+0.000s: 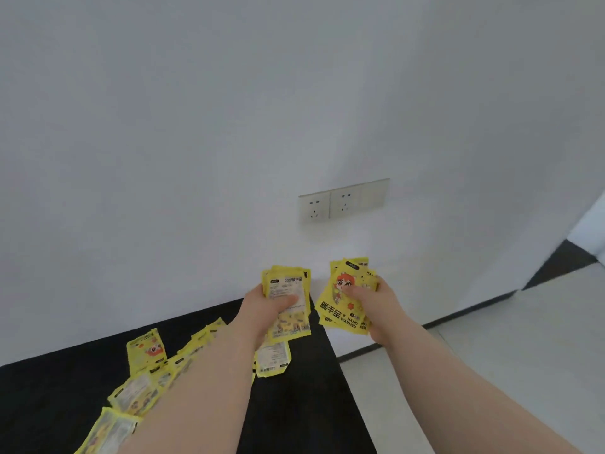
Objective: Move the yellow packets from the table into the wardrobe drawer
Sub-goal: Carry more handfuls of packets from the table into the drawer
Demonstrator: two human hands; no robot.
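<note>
Holds two stacks of yellow packets, one per hand, both raised near the far right corner of the black table (294,404). In the left hand (262,309), the left stack (289,306): several packets deep, printed backs up, gripped with the thumb laid across the top and fingers curled beneath. In the right hand (376,306), the right stack (343,303): also several deep, cartoon fronts up, slightly fanned, grasped the same way, seen just right of the table's corner. On the table, loose packets (144,350): one flat just below the left stack, one apart at the rear left, and an overlapping trail beside and partly under the left forearm. Perhaps eight in all, though blur and the arm prevent a firm count. Behind, on the white wall (196,126), one socket plate (343,201) with two outlets and one blank panel. To the right, pale floor (491,371).
</note>
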